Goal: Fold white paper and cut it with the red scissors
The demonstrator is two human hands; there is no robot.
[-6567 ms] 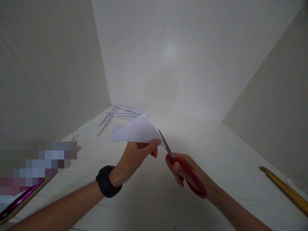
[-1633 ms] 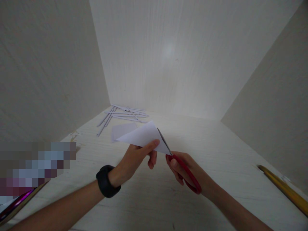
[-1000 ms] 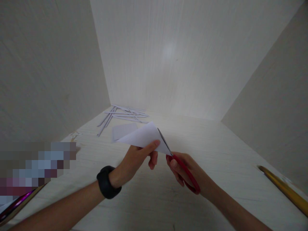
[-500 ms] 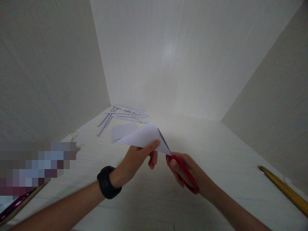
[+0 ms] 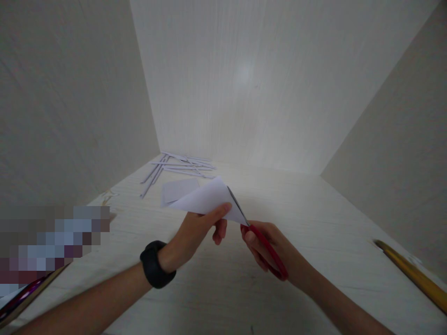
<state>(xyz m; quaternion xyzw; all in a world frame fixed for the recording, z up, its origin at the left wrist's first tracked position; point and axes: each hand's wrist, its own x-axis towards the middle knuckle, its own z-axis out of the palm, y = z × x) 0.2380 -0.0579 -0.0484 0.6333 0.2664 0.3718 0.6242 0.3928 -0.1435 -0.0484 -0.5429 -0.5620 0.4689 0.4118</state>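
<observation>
Folded white paper (image 5: 206, 199) pinched under left hand (image 5: 195, 230) thumb; right hand (image 5: 270, 249) fingers clenched through red scissors (image 5: 260, 244).

Soft dim light, wall glare — wide-angle stretch

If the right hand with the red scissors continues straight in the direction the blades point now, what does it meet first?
The right hand would drive the red scissors further into the folded white paper held by the left hand. Beyond that probably bare table; depth is unclear.
</observation>
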